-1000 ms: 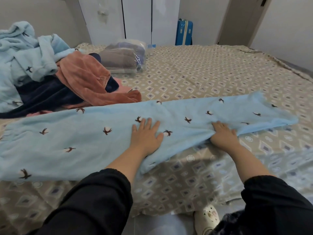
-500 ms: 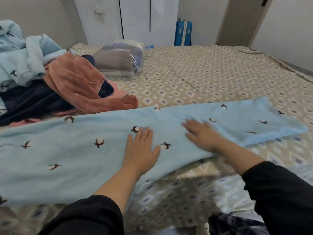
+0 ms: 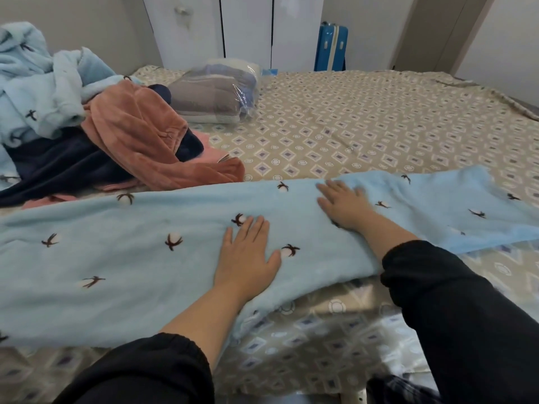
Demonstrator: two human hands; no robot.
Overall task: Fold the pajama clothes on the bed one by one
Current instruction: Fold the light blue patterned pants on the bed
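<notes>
Light blue pajama trousers (image 3: 122,258) with small dark embroidered motifs lie stretched flat across the near part of the bed, left to right. My left hand (image 3: 246,252) rests flat on their middle, fingers apart. My right hand (image 3: 344,204) lies flat on the cloth further right and further back, fingers spread, slightly blurred. Neither hand grips anything. A heap of other pajama clothes sits at the back left: a light blue top (image 3: 38,88), a rust-pink piece (image 3: 140,132) and a dark navy piece (image 3: 58,167).
The bed (image 3: 364,123) has a beige sheet with a diamond pattern. A bundle of bedding in clear plastic (image 3: 215,91) lies at the back. White wardrobe doors (image 3: 248,27) and a blue suitcase (image 3: 331,48) stand behind the bed.
My right hand has slid from the trousers' near edge up and leftward across the cloth. My left hand stays pressed on the middle. The view has shifted slightly.
</notes>
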